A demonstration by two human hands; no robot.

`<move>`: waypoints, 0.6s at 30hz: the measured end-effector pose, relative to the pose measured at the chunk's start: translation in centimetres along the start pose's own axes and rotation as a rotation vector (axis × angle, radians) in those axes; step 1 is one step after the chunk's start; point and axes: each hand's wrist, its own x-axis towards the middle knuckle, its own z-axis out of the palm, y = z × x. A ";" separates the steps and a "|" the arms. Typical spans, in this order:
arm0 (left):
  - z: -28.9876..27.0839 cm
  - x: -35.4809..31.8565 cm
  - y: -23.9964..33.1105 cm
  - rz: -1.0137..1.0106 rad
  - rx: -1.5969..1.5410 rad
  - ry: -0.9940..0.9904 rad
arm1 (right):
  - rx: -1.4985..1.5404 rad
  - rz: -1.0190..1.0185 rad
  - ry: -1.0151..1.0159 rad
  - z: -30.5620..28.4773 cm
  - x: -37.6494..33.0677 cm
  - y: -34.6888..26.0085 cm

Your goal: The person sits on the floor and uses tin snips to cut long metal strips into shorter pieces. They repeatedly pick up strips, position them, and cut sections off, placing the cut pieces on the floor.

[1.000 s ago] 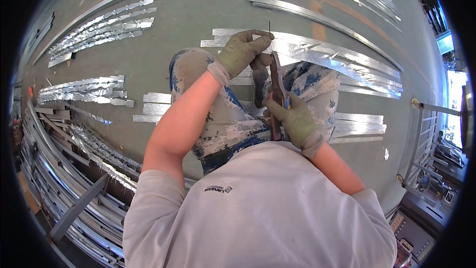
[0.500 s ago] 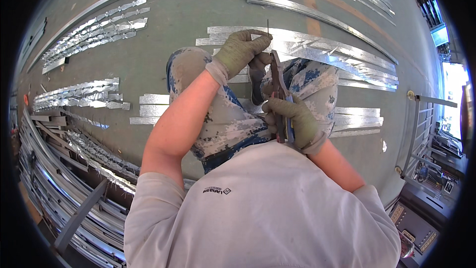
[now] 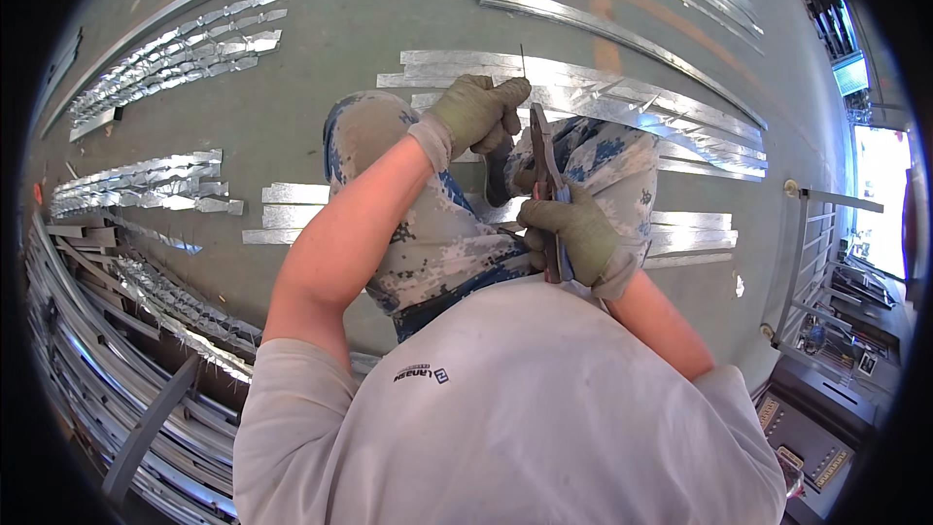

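Note:
My left hand (image 3: pixel 478 112), in an olive work glove, is closed in a pinch. A thin dark pin (image 3: pixel 522 62) stands upright from its thumb and fingertip. My right hand (image 3: pixel 575 231), gloved alike, wraps round a long dark hand tool (image 3: pixel 546 160) in front of my belly. This tool looks like pliers or snips, but its exact kind does not show. Its narrow end points away from me, just right of my left fingers. Beneath both hands are my bent legs in camouflage trousers (image 3: pixel 437 243).
Shiny flat metal strips (image 3: pixel 632 97) lie on the green floor beyond my knees, with others at either side. Twisted metal strips (image 3: pixel 185 58) are spread at the left. Long metal profiles (image 3: pixel 107 360) fill the lower left. A wheeled metal frame (image 3: pixel 816 253) stands at the right.
My left fingers have curled in and drawn clear of the tool's end, still pinching the pin. My right thumb now lies across the tool, and the hand has shifted slightly right.

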 end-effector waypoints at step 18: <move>1.0 1.9 -1.1 0.032 0.050 0.066 | -1.159 -0.112 0.528 2.6 2.3 0.2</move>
